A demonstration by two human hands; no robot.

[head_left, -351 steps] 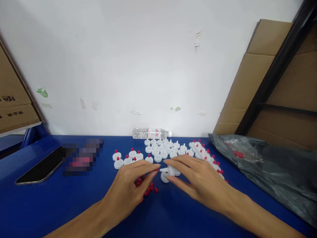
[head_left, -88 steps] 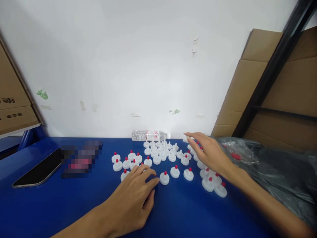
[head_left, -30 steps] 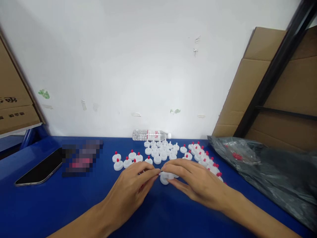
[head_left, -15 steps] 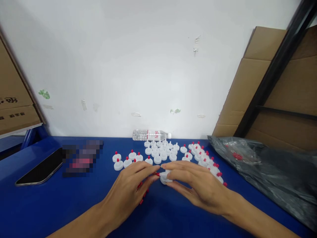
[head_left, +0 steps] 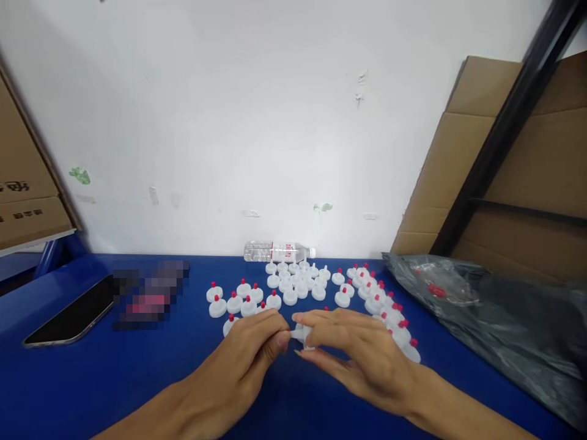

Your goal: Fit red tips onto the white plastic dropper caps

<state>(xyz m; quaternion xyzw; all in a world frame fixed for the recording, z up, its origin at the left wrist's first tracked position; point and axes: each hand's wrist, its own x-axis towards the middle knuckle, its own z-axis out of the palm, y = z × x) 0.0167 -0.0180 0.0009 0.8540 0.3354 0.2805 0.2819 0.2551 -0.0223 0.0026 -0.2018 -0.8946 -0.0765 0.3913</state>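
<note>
In my right hand (head_left: 353, 345) is a white plastic nozzle cap (head_left: 308, 336), gripped by its round base between thumb and fingers. The cap lies on its side, its narrow spout pointing left. My left hand (head_left: 247, 351) is closed at the spout's end, thumb pressed against the curled fingers. The small red tip cap that showed there a moment ago is hidden by those fingers. Behind my hands stand several white caps with red tips (head_left: 217, 307) at left, and more red-tipped caps (head_left: 375, 303) at right. White caps with bare spouts (head_left: 290, 296) cluster in the middle.
A clear water bottle (head_left: 279, 251) lies against the wall. At left on the blue table (head_left: 151, 373) are a phone (head_left: 68, 311) and a blurred-out packet (head_left: 151, 296). A dark plastic bag (head_left: 481, 324) with a clear bag of red pieces (head_left: 438, 290) covers the right side.
My left fingers have closed around the spout's end, covering the red tip cap. The left hand has shifted slightly down, uncovering more red-tipped caps behind it. My right hand still grips the nozzle cap.
</note>
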